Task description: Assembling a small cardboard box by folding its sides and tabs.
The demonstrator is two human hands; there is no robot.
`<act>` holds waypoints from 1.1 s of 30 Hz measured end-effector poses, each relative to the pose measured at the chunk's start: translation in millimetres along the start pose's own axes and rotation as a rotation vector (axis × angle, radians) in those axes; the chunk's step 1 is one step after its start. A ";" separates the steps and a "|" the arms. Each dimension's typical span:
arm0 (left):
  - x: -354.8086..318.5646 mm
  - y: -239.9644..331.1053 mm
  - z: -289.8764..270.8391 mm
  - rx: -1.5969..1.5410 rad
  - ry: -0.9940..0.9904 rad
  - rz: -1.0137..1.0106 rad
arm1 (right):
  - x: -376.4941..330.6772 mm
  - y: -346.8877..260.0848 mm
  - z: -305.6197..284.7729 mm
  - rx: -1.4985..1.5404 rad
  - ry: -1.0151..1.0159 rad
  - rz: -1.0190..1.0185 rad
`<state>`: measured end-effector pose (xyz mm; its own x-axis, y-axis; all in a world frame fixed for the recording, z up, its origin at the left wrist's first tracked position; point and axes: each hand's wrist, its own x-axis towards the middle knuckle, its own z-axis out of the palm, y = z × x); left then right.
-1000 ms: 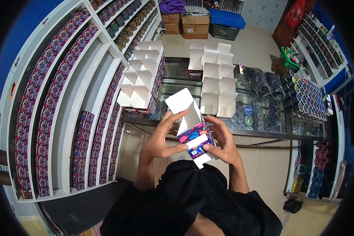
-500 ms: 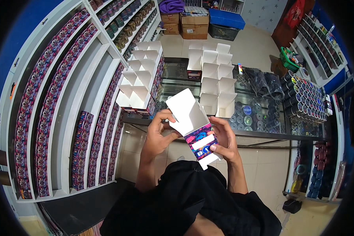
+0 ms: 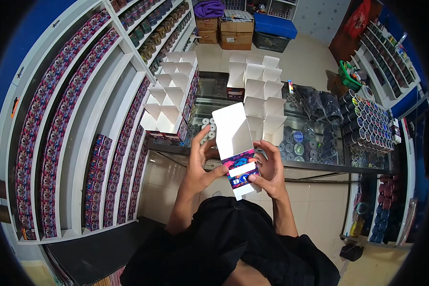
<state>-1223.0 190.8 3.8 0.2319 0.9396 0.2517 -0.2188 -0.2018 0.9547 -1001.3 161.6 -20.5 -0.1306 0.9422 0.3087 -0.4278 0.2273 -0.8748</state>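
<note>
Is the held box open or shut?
Open: the box has a large flap extending from its far end, a smaller flap from its near end.

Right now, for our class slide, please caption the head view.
Two hands hold a printed carton beside a glass counter topped with open boxes.

So my cam is the left one of a side-by-side fisheye pair on my head, and it's aimed down and out over my own black shirt (image 3: 224, 238), which fills the bottom edge. My left hand (image 3: 195, 167) and right hand (image 3: 274, 178) sit close to the lens around mid-frame with the printed box (image 3: 240, 159) between them. Past that it looks across the glass counter (image 3: 314, 167) and out to the cardboard cartons (image 3: 237, 38), way off at the top. It's super wide, so the white shelving (image 3: 119, 86) on my left bows hard, and the corners go black.
</note>
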 end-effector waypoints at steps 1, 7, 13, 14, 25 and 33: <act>-0.4 0.2 -0.9 -0.009 0.003 -0.026 | -0.2 -1.3 0.5 -0.011 -0.005 0.021; 0.8 -4.8 -8.3 0.045 -0.055 -0.023 | -1.7 -1.1 0.1 -0.036 -0.004 0.095; 1.6 -0.8 -10.7 0.050 -0.069 -0.028 | 0.6 -2.7 2.4 -0.126 -0.014 0.129; 1.0 -1.4 -12.1 0.050 -0.068 -0.028 | 0.7 -3.0 2.4 -0.128 -0.022 0.146; 2.7 16.1 -18.4 0.272 -0.232 -0.001 | 2.3 -0.6 -5.6 -0.126 -0.041 0.166; 3.5 6.7 -14.5 0.182 -0.127 0.075 | 0.0 0.8 -6.9 -0.090 -0.029 0.170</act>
<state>-1237.4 196.7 8.8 0.3411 0.8802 0.3301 -0.0681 -0.3271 0.9425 -995.5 163.5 -23.8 -0.2204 0.9616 0.1633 -0.3162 0.0880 -0.9446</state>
